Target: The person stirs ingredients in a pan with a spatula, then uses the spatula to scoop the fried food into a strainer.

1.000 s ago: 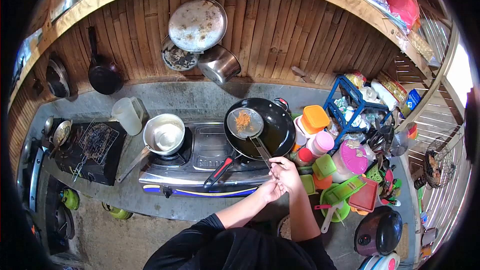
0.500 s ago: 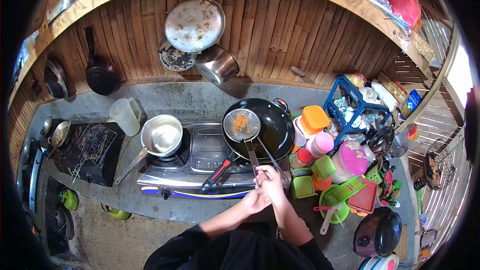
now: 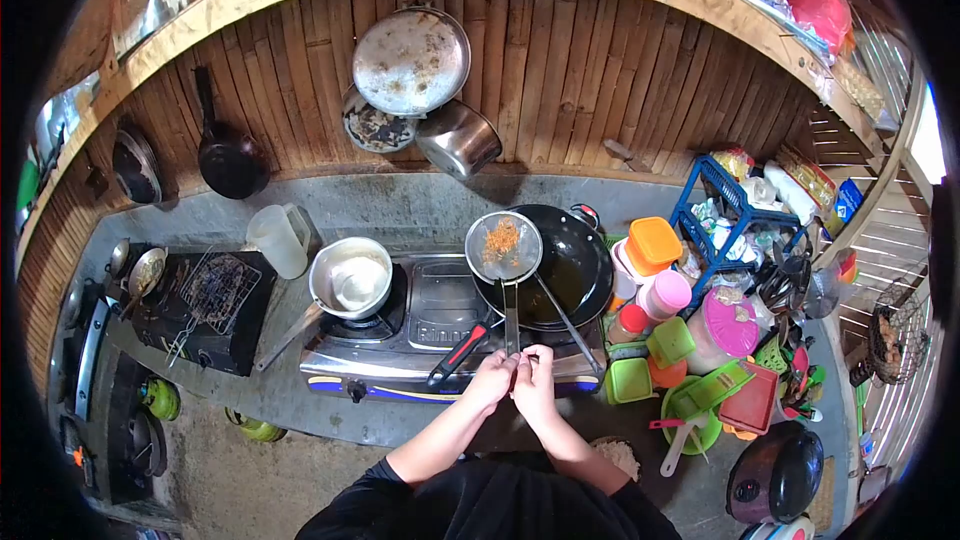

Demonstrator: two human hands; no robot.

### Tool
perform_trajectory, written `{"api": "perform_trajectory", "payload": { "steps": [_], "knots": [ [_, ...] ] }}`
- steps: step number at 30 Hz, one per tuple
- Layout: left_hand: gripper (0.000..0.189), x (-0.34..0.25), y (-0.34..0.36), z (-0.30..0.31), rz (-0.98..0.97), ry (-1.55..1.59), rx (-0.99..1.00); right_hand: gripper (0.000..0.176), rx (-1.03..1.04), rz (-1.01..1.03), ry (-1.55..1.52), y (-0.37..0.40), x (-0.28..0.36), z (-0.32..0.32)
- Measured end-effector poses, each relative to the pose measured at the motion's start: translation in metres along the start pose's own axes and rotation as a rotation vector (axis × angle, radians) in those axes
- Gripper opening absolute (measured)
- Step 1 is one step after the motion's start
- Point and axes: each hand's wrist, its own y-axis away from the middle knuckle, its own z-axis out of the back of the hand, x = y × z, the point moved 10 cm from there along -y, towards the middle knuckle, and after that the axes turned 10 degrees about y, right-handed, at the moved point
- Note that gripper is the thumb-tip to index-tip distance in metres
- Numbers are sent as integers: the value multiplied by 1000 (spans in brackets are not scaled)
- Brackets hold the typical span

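Observation:
A wire-mesh strainer holds a small heap of orange-brown fried bits over the left part of a black wok. My left hand is closed round the end of the strainer's long handle. Right beside it, my right hand also has its fingers curled at the handle end. Dark oil shows in the wok. A second long-handled metal utensil leans out over the wok's front rim, its head hidden. The wok's red-and-black handle points to the front left.
The wok stands on a gas stove, with a light saucepan on the left burner. A plastic jug and a charred grill rack are farther left. Containers, an orange box and a blue rack crowd the right.
My left hand has moved from beside my right wrist onto the strainer handle. My right hand has shifted to the handle's right side. The whole view has swung slightly left.

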Motion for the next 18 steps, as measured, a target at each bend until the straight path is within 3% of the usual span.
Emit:
{"api": "perform_trajectory", "payload": {
  "steps": [3, 5, 6, 7, 8, 11, 12, 14, 17, 18],
  "knots": [
    [15, -17, 9, -5, 65, -116, 64, 17, 28, 73, 134, -3, 5, 3],
    [16, -19, 4, -3, 76, -131, 97, 20, 217, -50, 20, -3, 17, 0],
    [17, -24, 4, 1, 91, -87, 26, 23, 161, 4, 64, -6, 32, 17],
    [18, -24, 3, 6, 130, -43, 3, 21, 53, 99, 296, -10, 42, 41],
    [18, -30, 2, 9, 145, -86, 16, 19, -165, 338, 528, -11, 65, 67],
    [17, -38, -5, 14, 136, -97, 89, 18, -349, 390, 1021, -8, 73, 111],
    [17, -42, -5, 14, 144, -111, 78, 18, -349, 393, 1023, -7, 62, 121],
    [16, -47, -5, 15, 152, -126, 70, 22, -58, -33, 786, -17, -21, 131],
    [16, -47, -10, 21, 165, -73, 56, 20, -101, -143, 654, -20, -54, 145],
    [16, -46, -12, 22, 170, -49, 66, 18, -147, -124, 737, -23, -51, 150]
  ]
}}
